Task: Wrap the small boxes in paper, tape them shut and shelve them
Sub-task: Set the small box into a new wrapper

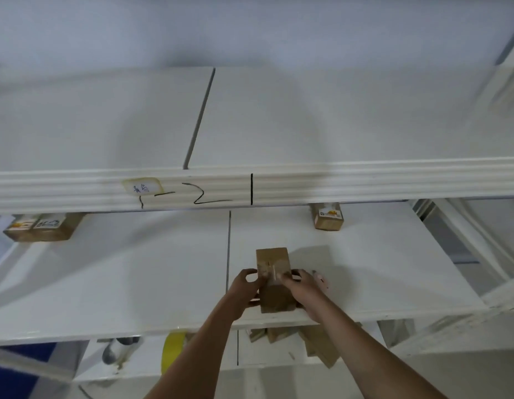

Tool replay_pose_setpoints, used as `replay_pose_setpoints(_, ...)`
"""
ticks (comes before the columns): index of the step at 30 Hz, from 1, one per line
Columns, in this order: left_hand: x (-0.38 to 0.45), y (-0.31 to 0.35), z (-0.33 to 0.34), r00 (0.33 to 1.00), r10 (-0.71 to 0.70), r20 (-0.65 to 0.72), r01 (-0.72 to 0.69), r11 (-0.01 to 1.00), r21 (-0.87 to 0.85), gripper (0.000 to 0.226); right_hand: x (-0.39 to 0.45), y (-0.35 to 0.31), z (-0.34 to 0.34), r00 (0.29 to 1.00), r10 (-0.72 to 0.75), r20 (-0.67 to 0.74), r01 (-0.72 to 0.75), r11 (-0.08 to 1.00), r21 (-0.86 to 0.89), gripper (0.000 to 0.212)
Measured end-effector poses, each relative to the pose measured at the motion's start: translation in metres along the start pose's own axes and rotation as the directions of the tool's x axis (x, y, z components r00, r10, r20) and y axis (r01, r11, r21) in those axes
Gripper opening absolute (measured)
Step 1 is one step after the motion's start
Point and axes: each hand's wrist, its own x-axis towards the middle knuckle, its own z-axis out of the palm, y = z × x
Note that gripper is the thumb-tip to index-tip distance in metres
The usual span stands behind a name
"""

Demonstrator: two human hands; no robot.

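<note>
Upright, long axis vertical, wrapped box [274, 279] on shelf [163, 269], both hands' fingers [290, 276] gripping it.

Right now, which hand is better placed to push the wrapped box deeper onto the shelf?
Probably right: the right hand grips the wrapped box along its side; the left hand holds only its near corner.

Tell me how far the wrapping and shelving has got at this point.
Done: wrapped boxes already sit at the back of the middle shelf, a pair at left and one at right. In hand: the left hand and right hand each grip a side of a wrapped box near the shelf's front edge. Left: brown pieces and yellow tape lie on the lower shelf; whether those pieces are unwrapped boxes, I cannot tell.
</note>
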Motion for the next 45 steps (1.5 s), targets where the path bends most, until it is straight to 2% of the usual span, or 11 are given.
replay_pose_setpoints(3,0.003,0.004,0.007,0.998,0.006,0.062,-0.001,0.996,-0.09,0.052,0.002,-0.005,-0.006,1.0,-0.014,0.018,0.012,0.994,0.104,0.047)
replay_pose_setpoints(6,0.002,0.008,0.016,0.999,0.038,0.039,-0.034,0.994,-0.104,0.051,0.003,-0.008,-0.005,0.999,-0.034,0.01,0.032,0.983,0.181,0.039)
replay_pose_setpoints(9,-0.006,0.009,0.024,0.998,0.058,0.005,-0.057,0.992,-0.114,0.053,0.001,-0.012,-0.004,0.998,-0.053,-0.018,0.055,0.982,0.182,0.041)
replay_pose_setpoints(14,-0.005,0.002,0.031,0.985,0.151,-0.087,-0.156,0.986,-0.055,0.057,-0.004,-0.012,-0.005,0.988,-0.148,-0.036,0.15,0.988,0.044,0.045)
replay_pose_setpoints(23,-0.004,0.013,0.044,0.963,0.216,-0.159,-0.213,0.976,0.04,0.044,0.002,-0.019,0.003,0.974,-0.19,-0.128,0.192,0.981,0.004,0.04)
replay_pose_setpoints(27,-0.001,0.022,0.045,0.963,0.225,-0.149,-0.21,0.972,0.106,0.047,0.005,-0.025,0.004,0.971,-0.183,-0.156,0.179,0.983,-0.041,0.04)
replay_pose_setpoints(34,0.002,0.028,0.036,0.992,0.116,-0.04,-0.117,0.993,-0.007,0.07,0.003,-0.034,-0.011,0.991,-0.11,-0.077,0.11,0.994,0.003,0.038)
replay_pose_setpoints(38,0.001,0.04,0.037,0.983,0.166,-0.083,-0.163,0.985,0.049,0.061,-0.001,-0.036,-0.011,0.991,-0.125,-0.039,0.127,0.991,0.038,0.036)
replay_pose_setpoints(42,-0.002,0.041,0.041,0.971,0.206,-0.123,-0.204,0.979,0.026,0.048,-0.002,-0.041,-0.005,0.989,-0.142,-0.045,0.146,0.984,0.098,0.053)
replay_pose_setpoints(45,-0.002,0.038,0.044,0.965,0.231,-0.124,-0.229,0.973,0.028,0.046,-0.001,-0.042,0.002,0.981,-0.175,-0.083,0.175,0.985,-0.012,0.057)
